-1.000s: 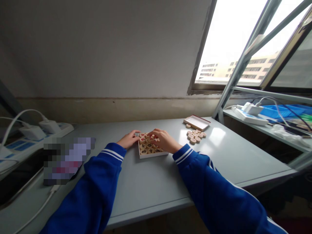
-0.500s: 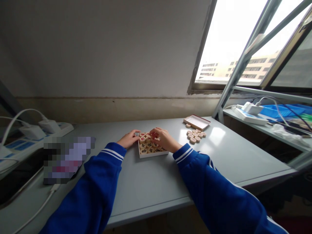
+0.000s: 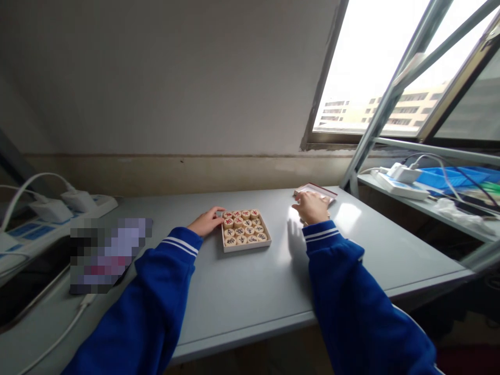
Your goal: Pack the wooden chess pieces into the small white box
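Observation:
A shallow white box (image 3: 247, 248) of round wooden Chinese chess pieces (image 3: 250, 230) lies mid-desk. Red-marked pieces fill its back row and part of the second; black-marked ones are in front. Some red pieces at the left sit higher than the rest. At the box's left wall, my left hand (image 3: 205, 223) holds the edge with thumb and fingertips. My right hand (image 3: 313, 208) is over the loose pieces to the right, fingers bent and somewhat apart, with no piece seen in them. It hides nearly all the loose pieces and part of the box lid (image 3: 330, 192).
A pixelated flat object (image 3: 117, 255) lies at the left with a white cable near it. Behind it stands a power strip (image 3: 103, 207) with chargers. A metal frame post (image 3: 353, 174) rises at the desk's back right; a side shelf holds another power strip (image 3: 402, 186) and a blue tray (image 3: 441, 178).
My right hand has left the box and moved right, over the loose pieces beside the lid. The back rows of pieces are now uncovered. My left hand stays at the box.

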A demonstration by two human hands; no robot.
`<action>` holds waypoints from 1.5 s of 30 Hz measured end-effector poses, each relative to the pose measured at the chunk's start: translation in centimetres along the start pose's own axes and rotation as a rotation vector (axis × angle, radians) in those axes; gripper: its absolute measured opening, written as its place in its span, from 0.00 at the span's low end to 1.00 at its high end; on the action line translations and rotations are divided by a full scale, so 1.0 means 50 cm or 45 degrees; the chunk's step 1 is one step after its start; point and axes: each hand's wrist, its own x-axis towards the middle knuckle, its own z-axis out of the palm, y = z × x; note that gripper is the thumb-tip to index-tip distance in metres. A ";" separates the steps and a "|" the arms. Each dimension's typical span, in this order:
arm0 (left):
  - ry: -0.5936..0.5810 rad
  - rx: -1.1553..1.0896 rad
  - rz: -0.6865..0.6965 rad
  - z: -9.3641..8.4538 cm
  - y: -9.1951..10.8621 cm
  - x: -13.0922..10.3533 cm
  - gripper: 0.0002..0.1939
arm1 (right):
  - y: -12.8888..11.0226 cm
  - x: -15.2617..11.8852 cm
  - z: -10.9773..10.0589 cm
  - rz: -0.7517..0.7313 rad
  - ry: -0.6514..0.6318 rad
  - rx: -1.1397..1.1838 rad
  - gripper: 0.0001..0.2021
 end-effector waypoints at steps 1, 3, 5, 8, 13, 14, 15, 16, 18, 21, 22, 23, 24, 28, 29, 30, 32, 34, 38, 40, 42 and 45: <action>0.002 -0.002 0.005 0.000 -0.001 0.000 0.25 | 0.015 0.006 0.001 0.093 -0.053 -0.024 0.10; 0.009 0.009 0.018 0.001 -0.003 0.002 0.26 | 0.036 0.013 0.003 0.205 -0.181 -0.024 0.12; 0.010 0.023 0.022 0.000 -0.005 0.004 0.26 | 0.044 0.016 0.006 0.238 -0.268 -0.005 0.12; 0.001 0.010 0.015 0.000 -0.008 0.006 0.26 | 0.043 0.016 0.008 0.203 -0.256 0.033 0.09; 0.019 0.000 0.016 0.001 -0.007 0.005 0.25 | 0.020 0.009 0.003 -0.013 -0.254 0.198 0.09; 0.024 -0.003 0.015 0.001 -0.007 0.004 0.24 | 0.010 0.006 0.002 -0.110 -0.243 0.300 0.11; 0.027 -0.005 0.013 0.001 -0.006 0.004 0.24 | -0.002 0.003 0.002 -0.221 -0.218 0.415 0.12; 0.027 -0.006 0.013 0.001 -0.005 0.003 0.23 | -0.016 -0.002 0.002 -0.337 -0.186 0.524 0.14; 0.020 0.001 0.011 0.000 -0.004 0.002 0.22 | -0.046 -0.014 0.006 -0.534 -0.114 0.657 0.14; 0.019 0.020 0.015 -0.002 -0.005 0.003 0.23 | -0.086 -0.034 0.012 -0.745 -0.065 0.651 0.13; 0.012 0.025 0.016 -0.002 -0.005 0.003 0.23 | -0.095 -0.040 0.014 -0.790 -0.057 0.623 0.12; 0.003 0.030 0.017 -0.002 -0.006 0.003 0.24 | -0.102 -0.045 0.016 -0.821 -0.054 0.590 0.12; -0.006 0.031 0.017 -0.003 -0.006 0.003 0.24 | -0.107 -0.050 0.017 -0.840 -0.056 0.556 0.12; 0.005 0.013 0.026 -0.002 -0.009 0.006 0.24 | -0.114 -0.059 0.020 -0.856 -0.072 0.483 0.12; 0.013 0.008 0.029 -0.002 -0.010 0.007 0.24 | -0.115 -0.061 0.020 -0.859 -0.077 0.485 0.12; 0.018 0.005 0.033 -0.001 -0.011 0.007 0.24 | -0.115 -0.061 0.021 -0.863 -0.081 0.489 0.12; 0.018 0.006 0.033 -0.001 -0.011 0.008 0.24 | -0.115 -0.063 0.023 -0.873 -0.076 0.496 0.13; 0.014 0.008 0.025 -0.001 -0.010 0.007 0.24 | -0.114 -0.062 0.024 -0.880 -0.063 0.496 0.13; 0.009 -0.008 0.007 -0.003 -0.005 0.003 0.24 | -0.110 -0.058 0.026 -0.867 -0.049 0.487 0.11; 0.000 -0.005 0.006 -0.003 -0.003 0.001 0.24 | -0.108 -0.056 0.029 -0.864 -0.050 0.491 0.11; -0.009 0.006 0.011 -0.003 -0.003 0.000 0.25 | -0.107 -0.054 0.031 -0.861 -0.059 0.498 0.11; 0.002 0.022 0.019 -0.002 -0.003 0.001 0.25 | -0.109 -0.056 0.034 -0.853 -0.064 0.497 0.09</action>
